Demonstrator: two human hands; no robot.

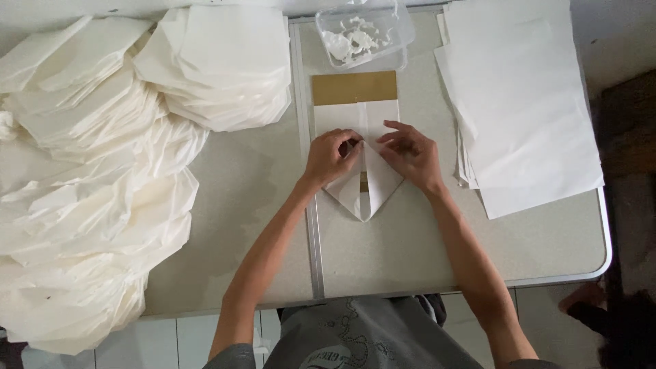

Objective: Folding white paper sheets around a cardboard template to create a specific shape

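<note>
near edge of desk [410, 266]: bare grey surface between the person's forearms, open room on both sides of the metal seam that runs front to back.

white paper sheet [362, 195] lies just right of the seam, long axis pointing away from the person. its near end is folded into a downward point; two flaps meet along the centre line with a narrow gap.

left hand [331, 156] grip: fingers curled and pressed down on the left flap, thumb and forefinger pinched near the centre line. right hand [413, 156] grip: fingers spread flatter, pressing the right flap. both sit directly on the sheet, about equally near the centre; fingertips nearly touching.

beyond the hands: the sheet's far end, then a tan card strip [354, 87] under it.

farther: clear plastic tub [364, 31] with white paste. right: stack of flat white sheets [523, 102], near the right hand. left: heaps of folded white paper [96, 171], well apart.
</note>
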